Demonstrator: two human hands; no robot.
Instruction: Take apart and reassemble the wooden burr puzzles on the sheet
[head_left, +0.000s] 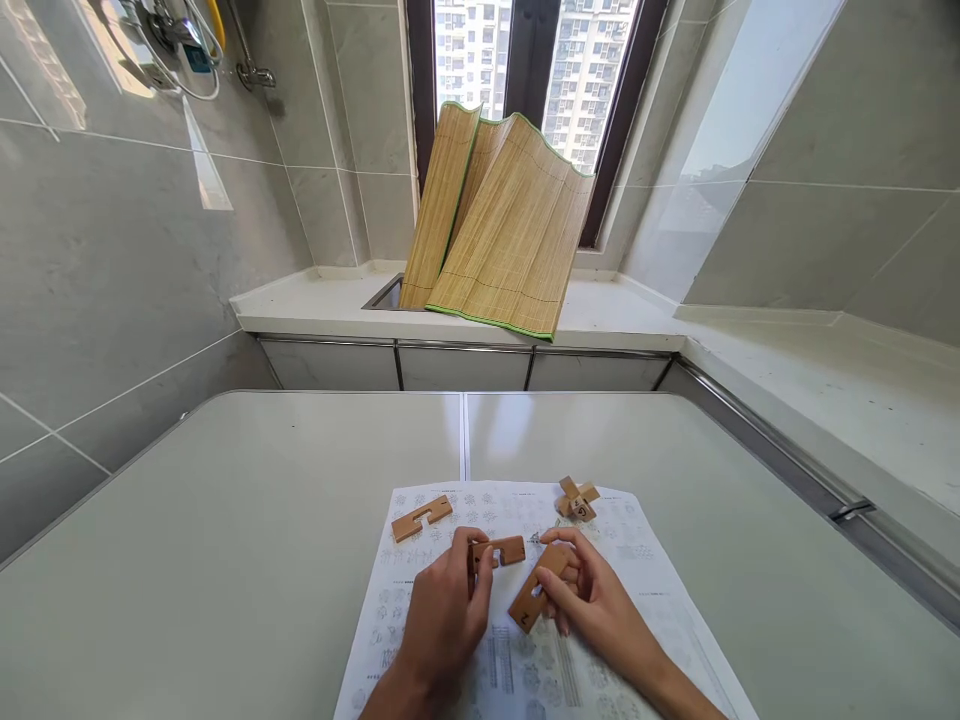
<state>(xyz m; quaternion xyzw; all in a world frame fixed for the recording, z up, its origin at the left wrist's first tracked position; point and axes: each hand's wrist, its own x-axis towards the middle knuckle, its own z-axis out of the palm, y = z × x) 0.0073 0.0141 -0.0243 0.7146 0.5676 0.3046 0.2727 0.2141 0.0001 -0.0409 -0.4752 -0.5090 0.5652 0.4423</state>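
Note:
My left hand point(452, 600) pinches a notched wooden puzzle piece point(511, 550) between thumb and fingers, its right end sticking out. Close by on the right, my right hand point(592, 590) grips a second wooden puzzle piece point(527, 603), tilted, with a slot and a dark mark on its lower end. The two held pieces are apart. Beyond the left hand, a third notched wooden piece point(409, 524) lies on the printed sheet point(615, 640). A small star-shaped wooden assembly point(577, 499) rests near the sheet's far right corner. Fingers cover parts of both held pieces.
The sheet of printed diagrams lies on a pale table point(247, 560) with a seam down its middle. Behind it runs a white ledge point(622, 318) with a folded bamboo mat point(517, 225) leaning at the window point(536, 60). Tiled walls point(135, 250) stand on both sides.

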